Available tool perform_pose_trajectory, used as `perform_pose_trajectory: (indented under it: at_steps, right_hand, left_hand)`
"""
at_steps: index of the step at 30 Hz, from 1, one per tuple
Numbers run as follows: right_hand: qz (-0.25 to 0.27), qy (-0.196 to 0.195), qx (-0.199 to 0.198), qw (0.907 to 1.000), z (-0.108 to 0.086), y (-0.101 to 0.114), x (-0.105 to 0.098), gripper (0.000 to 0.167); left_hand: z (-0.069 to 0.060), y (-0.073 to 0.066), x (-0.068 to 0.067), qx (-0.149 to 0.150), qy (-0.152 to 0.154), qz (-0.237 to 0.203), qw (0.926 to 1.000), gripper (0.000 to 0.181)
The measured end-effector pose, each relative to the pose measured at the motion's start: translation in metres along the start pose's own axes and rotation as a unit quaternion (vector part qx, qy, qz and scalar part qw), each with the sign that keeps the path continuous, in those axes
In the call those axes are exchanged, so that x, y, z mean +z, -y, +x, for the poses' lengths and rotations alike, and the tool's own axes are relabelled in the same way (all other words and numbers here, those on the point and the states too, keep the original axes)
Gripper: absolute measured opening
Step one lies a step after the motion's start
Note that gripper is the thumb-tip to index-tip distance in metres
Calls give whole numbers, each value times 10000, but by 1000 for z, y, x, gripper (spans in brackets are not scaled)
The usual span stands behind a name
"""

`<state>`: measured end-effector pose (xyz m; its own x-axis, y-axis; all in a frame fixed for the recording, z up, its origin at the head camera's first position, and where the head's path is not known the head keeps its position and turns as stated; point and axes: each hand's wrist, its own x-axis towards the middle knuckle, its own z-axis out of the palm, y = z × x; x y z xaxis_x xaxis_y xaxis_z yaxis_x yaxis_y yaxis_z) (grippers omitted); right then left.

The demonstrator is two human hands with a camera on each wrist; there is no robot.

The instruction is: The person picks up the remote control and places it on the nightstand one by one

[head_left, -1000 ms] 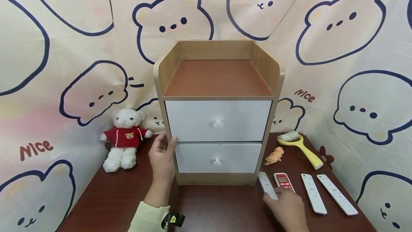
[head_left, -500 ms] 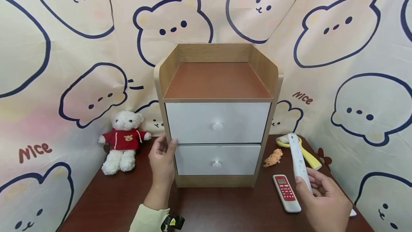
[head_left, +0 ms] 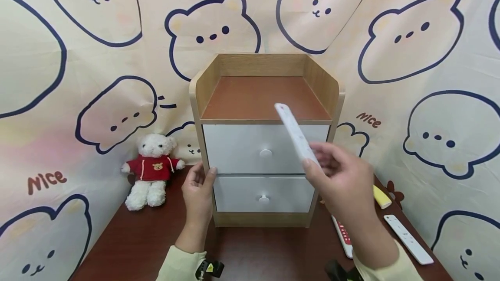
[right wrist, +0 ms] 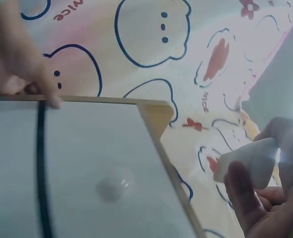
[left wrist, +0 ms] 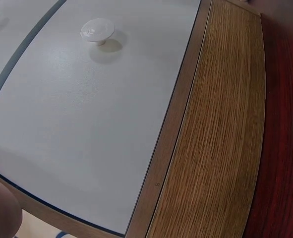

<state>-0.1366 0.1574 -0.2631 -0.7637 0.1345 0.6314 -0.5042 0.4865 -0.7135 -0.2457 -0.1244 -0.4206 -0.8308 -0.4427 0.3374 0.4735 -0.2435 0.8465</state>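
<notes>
A small wooden drawer cabinet (head_left: 262,219) with two white drawers, both closed, stands in the middle of the head view. My left hand (head_left: 198,196) holds its left side, with the thumb over the front edge. In the left wrist view only a blurred bit of finger shows beside the lower drawer (left wrist: 87,109). My right hand (head_left: 345,177) grips a white remote control (head_left: 294,130) by its near end, tilted up in front of the upper drawer and top shelf. The right wrist view shows this remote (right wrist: 258,161) between thumb and fingers.
On the table to the right lie a red-and-white remote (head_left: 343,238), partly hidden by my right arm, and a white remote (head_left: 408,240). Behind them a lint roller's yellow handle (head_left: 382,197) shows. A teddy bear (head_left: 154,170) in a red hoodie sits at left.
My right hand has picked up the white remote from the table, raised it, and brought it leftward before the cabinet. The left hand stays at the cabinet's side.
</notes>
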Motion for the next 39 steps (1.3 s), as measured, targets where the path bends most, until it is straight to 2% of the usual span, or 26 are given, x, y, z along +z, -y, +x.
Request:
perform_pose_trajectory:
  at_steps: [3, 7, 10, 14, 18, 22, 27, 33, 39]
  right_hand:
    - [-647, 453, -185, 9967, 32, 20, 14, 33]
    - [-1319, 936, -356, 9862, 70, 42, 37, 42]
    - [-1746, 1269, -281, 9760, 94, 58, 56, 42]
    - [-2216, 1681, -52, 9605, 119, 76, 82, 33]
    - [-2607, 1882, 64, 9469, 137, 89, 110, 34]
    - [-2923, 1972, -24, 9358, 146, 94, 136, 34]
    - [-3417, 1949, -423, 9184, 147, 92, 159, 31]
    - [-3965, 1816, -744, 8968, 142, 95, 171, 36]
    - [-4151, 1787, -668, 8895, 141, 99, 177, 35]
  left_hand:
    - [1, 1, 0, -85, -4, 19, 10000, 38]
    - [0, 3, 0, -168, -8, 54, 9998, 39]
    - [0, 4, 0, -170, 6, 88, 9998, 39]
    - [-1, 5, 0, -167, 23, 102, 9998, 39]
    - [0, 7, 0, -114, 35, 74, 9999, 38]
    - [1, 6, 2, -36, 40, 7, 10000, 36]
    - [0, 5, 2, -17, 12, 1, 10000, 36]
    - [-1, 4, 0, 47, 30, 118, 9999, 37]
    - [1, 3, -1, 97, 38, 162, 9998, 36]
